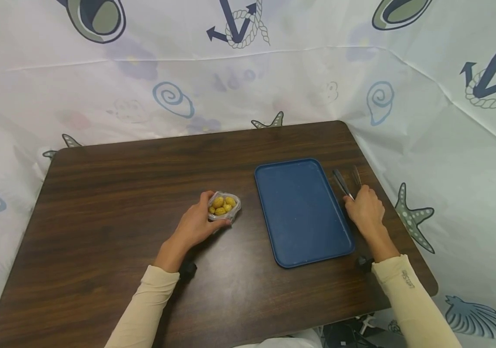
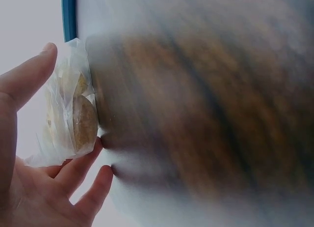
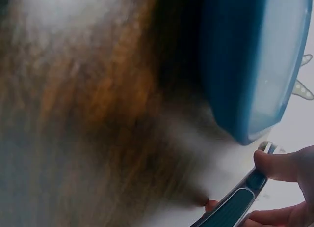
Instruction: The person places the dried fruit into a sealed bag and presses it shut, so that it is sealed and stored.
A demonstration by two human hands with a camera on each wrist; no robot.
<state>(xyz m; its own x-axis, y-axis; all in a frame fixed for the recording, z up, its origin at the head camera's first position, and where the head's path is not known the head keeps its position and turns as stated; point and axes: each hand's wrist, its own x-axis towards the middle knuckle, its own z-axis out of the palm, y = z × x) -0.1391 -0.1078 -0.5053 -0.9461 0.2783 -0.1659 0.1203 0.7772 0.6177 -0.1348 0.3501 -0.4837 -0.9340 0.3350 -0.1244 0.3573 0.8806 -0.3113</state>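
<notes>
My left hand point(image 1: 196, 224) is around a small clear plastic bag point(image 1: 237, 209), thumb on the near side and fingers on the far side. Inside it are several small yellow oval pieces point(image 1: 218, 202); their exact kind is unclear. The left wrist view shows the bag point(image 2: 68, 104) resting against the tabletop. To the right of the tray, my right hand point(image 1: 367, 210) pinches a slim metal utensil with a dark teal-inlaid handle point(image 3: 233, 207); its other end is hidden by the hand. A thin fork-like utensil point(image 1: 356, 176) extends beyond the fingers.
A blue rectangular tray point(image 1: 304, 212) lies between the two hands, its right rim close to the right hand. The dark wood table point(image 1: 113, 217) has its right edge just past that hand. A patterned white cloth point(image 1: 308, 63) hangs behind.
</notes>
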